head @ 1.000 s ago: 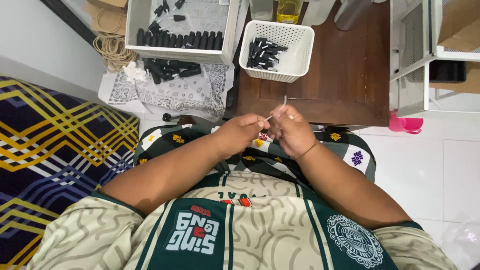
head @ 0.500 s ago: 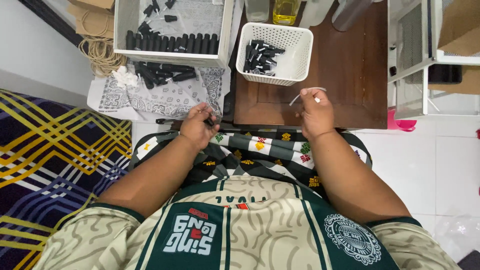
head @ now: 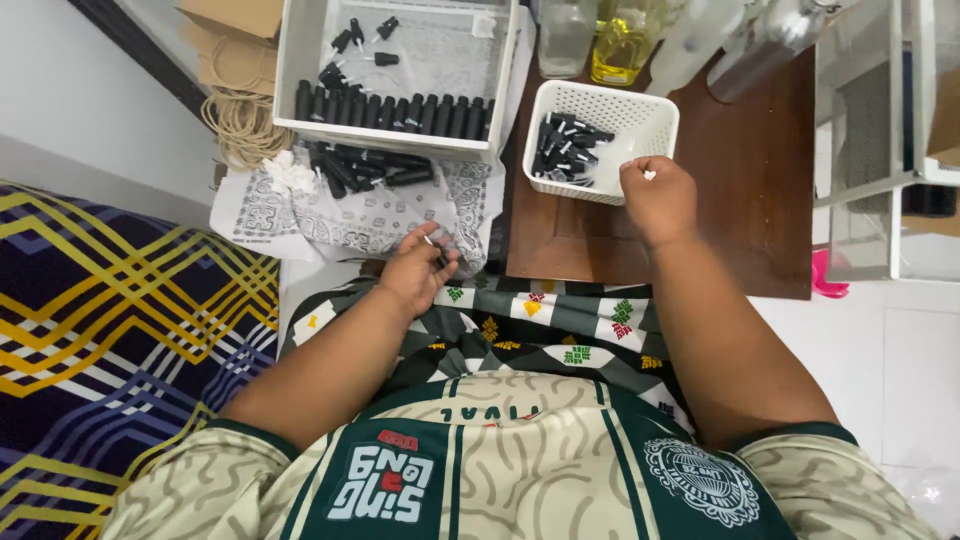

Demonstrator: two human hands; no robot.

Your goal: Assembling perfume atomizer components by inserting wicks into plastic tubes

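Rug (head: 110,330): blue, with yellow and white crossing stripes, at the person's left on the floor.

Bench (head: 740,190): low, dark brown wood, ahead of the person's right knee; carries the basket and bottles.

Tray (head: 300,60): white, rectangular, on the floor left of the bench. A row of black caps (head: 400,112) lines its near wall; a few loose droppers lie farther in.

Cloth (head: 350,215): white with grey paisley print, spread below the tray; a loose heap of black pieces (head: 365,168) lies on it, a white wad at its left edge.

Basket (head: 655,125): small, white, perforated, on the bench's near left part. Black dropper tops (head: 565,150) fill its left half.

Bottles (head: 620,40): clear glass, one with yellow liquid, behind the basket.

Rope coil (head: 245,125): tan, left of the tray.

Right hand (head: 658,195): at the basket's near right corner, touching the rim; fingers clenched, a small white bit showing at the thumb. What they enclose cannot be told.

Left hand (head: 418,268): over the cloth's near edge, by the lap; fingers curled, pinching a small black piece (head: 438,256), partly hidden.
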